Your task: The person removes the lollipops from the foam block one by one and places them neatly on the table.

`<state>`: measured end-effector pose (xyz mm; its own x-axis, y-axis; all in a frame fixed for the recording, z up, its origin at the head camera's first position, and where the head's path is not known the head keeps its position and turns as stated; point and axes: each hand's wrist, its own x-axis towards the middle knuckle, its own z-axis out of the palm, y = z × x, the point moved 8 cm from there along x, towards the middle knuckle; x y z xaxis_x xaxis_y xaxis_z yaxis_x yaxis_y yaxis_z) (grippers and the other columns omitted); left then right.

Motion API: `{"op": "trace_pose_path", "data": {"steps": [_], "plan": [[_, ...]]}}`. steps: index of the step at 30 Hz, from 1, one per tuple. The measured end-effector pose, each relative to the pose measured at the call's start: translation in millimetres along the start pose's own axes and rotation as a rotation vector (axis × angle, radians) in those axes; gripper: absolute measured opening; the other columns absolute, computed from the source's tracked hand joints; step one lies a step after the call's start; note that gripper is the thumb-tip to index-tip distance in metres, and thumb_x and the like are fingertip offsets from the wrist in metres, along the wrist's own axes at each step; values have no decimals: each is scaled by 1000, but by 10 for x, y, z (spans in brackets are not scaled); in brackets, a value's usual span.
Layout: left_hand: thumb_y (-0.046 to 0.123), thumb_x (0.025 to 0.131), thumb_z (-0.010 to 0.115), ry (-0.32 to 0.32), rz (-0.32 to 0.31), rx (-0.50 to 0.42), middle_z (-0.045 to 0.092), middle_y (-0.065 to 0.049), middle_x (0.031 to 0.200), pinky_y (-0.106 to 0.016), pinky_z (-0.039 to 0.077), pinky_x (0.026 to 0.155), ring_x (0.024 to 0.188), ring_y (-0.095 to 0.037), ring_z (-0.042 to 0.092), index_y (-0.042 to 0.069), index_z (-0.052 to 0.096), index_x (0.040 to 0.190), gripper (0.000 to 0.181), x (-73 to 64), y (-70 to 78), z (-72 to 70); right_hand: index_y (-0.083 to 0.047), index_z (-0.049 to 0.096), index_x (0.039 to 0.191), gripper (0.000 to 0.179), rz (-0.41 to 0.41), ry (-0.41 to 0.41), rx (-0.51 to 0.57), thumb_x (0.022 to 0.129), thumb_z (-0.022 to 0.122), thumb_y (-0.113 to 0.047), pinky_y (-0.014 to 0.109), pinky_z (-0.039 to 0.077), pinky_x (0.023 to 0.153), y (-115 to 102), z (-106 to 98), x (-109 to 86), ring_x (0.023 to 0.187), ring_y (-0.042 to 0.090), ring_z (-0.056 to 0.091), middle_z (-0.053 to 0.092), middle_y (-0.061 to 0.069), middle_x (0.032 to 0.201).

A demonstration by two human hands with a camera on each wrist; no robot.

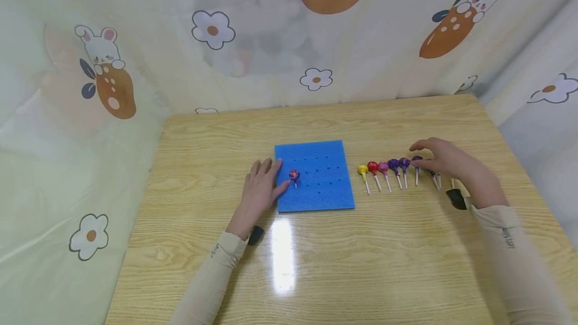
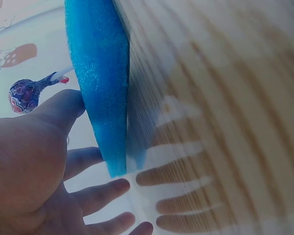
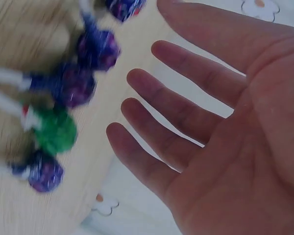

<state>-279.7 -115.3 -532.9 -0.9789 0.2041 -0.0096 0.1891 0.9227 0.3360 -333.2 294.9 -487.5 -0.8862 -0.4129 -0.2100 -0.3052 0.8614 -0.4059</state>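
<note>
A blue foam board (image 1: 336, 197) with small holes lies on the table. One lollipop (image 1: 294, 174) in a red and purple wrapper stands in a hole near its left side. My left hand (image 1: 258, 192) rests at the board's left edge, fingers spread, its thumb (image 2: 63, 110) against the foam close to that lollipop. To the right of the board is a row of lollipops, with a yellow one (image 1: 363, 170) at its left end. Over the row's right part hovers my right hand (image 1: 451, 164), fingers loosely extended and holding nothing. Beneath it, a green lollipop (image 3: 55, 129) lies among purple ones.
The wooden table (image 1: 361, 260) carries a bright light reflection in front of the board. A patterned curtain (image 1: 262, 64) hangs behind the table and along both sides. Black wrist devices sit under each wrist, one by the left sleeve (image 1: 235, 245).
</note>
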Motion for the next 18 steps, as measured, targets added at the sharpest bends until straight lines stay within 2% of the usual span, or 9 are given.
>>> {"op": "trace_pose_path", "data": {"steps": [8, 18], "plan": [[54, 100, 53, -11, -2, -10, 35, -16, 161, -66, 34, 113, 150, -45, 25, 19, 36, 157, 69, 14, -11, 26, 5, 58, 132, 45, -53, 35, 16, 97, 67, -22, 62, 46, 96, -284, 108, 54, 119, 48, 55, 54, 33, 134], [53, 100, 54, -9, -6, -8, 35, -16, 161, -65, 35, 113, 150, -44, 25, 19, 37, 157, 69, 5, -5, 0, 2, 59, 133, 44, -96, 36, 12, 97, 68, -21, 64, 41, 105, -613, 291, 133, 129, 49, 50, 56, 28, 136]]}}
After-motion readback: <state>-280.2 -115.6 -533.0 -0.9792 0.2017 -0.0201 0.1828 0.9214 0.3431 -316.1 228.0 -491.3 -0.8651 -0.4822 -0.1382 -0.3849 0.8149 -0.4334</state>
